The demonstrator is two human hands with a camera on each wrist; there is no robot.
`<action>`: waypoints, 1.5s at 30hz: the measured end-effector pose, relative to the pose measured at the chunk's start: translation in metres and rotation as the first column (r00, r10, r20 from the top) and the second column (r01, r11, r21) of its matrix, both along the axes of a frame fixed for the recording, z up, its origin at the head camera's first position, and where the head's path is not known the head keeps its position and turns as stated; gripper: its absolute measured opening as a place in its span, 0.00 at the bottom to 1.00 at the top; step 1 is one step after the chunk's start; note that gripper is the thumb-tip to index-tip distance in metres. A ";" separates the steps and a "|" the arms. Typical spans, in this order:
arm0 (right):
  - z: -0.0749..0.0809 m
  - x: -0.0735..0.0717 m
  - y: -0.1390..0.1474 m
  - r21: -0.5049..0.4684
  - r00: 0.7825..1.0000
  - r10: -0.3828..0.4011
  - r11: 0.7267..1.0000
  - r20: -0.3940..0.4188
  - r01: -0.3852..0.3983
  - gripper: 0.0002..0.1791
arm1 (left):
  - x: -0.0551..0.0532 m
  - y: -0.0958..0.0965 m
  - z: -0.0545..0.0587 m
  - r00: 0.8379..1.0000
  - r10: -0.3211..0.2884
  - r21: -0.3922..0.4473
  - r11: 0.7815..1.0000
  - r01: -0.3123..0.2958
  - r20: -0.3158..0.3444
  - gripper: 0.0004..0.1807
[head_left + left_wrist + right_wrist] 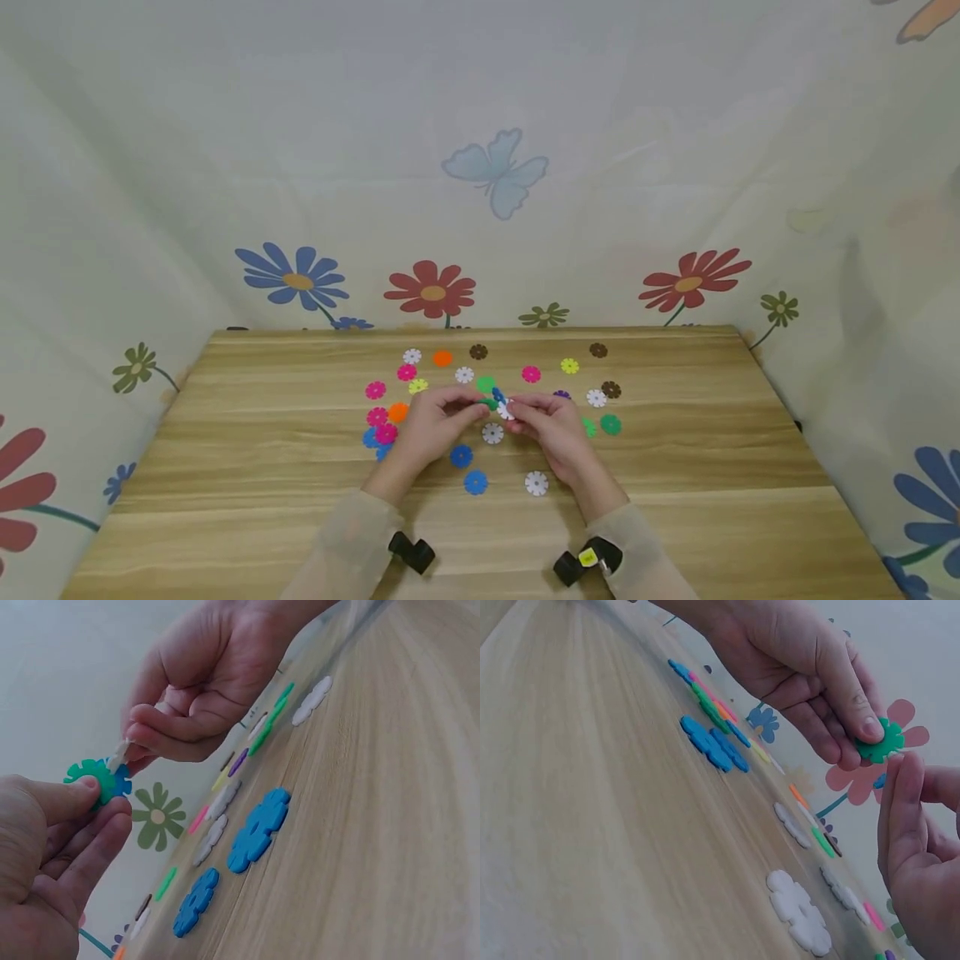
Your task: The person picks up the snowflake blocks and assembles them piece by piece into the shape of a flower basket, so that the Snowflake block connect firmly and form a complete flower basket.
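My left hand (437,423) pinches a green notched plastic disc (88,778) between thumb and fingers. Opposite it, my right hand (556,431) pinches a white notched disc (505,409). Between the two hands a blue disc (122,782) sits against the green one, and the white disc meets them at an angle in the left wrist view. Both hands are raised over the middle of the table. In the right wrist view the fingers of the right hand hide most of the white disc.
Loose flower-shaped discs lie around the hands on the wooden table (247,458): blue ones (476,482) and a white one (536,483) in front, pink ones (376,390) to the left, brown (611,389) and green (611,424) to the right. A flowered cloth (360,167) hangs behind.
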State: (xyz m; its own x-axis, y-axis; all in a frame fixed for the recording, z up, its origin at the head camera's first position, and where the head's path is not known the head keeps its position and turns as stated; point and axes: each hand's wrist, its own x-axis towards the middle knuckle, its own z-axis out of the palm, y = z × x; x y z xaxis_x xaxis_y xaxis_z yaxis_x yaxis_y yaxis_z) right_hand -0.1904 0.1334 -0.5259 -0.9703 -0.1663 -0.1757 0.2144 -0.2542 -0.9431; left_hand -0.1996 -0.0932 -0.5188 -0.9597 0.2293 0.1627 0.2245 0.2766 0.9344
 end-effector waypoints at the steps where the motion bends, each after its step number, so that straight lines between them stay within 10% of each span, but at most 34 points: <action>1: 0.000 0.000 0.001 -0.009 1.000 0.002 1.000 0.003 -0.002 0.10 | 0.000 0.000 0.000 1.000 0.000 0.001 1.000 0.000 0.001 0.05; 14: -0.006 0.002 -0.001 -0.018 0.997 -0.026 1.000 -0.075 0.025 0.14 | -0.001 -0.003 0.004 0.999 -0.039 0.001 0.999 0.039 0.006 0.05; 23: -0.007 0.000 -0.004 -0.084 0.996 -0.071 0.994 -0.052 0.066 0.07 | -0.003 -0.003 -0.002 0.990 -0.090 0.153 0.986 0.073 0.106 0.07; 45: -0.002 0.001 -0.004 -0.069 0.997 -0.051 0.997 -0.061 0.047 0.10 | 0.000 0.003 0.001 0.993 -0.056 0.156 0.987 0.039 0.104 0.06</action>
State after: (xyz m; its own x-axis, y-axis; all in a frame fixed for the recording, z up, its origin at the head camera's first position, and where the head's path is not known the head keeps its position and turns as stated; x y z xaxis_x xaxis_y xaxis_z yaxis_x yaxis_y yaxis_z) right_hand -0.1897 0.1290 -0.5276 -0.9863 -0.1279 -0.1043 0.1411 -0.3263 -0.9347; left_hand -0.1999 -0.0902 -0.5174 -0.9621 0.2553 0.0957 0.1296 0.1194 0.9843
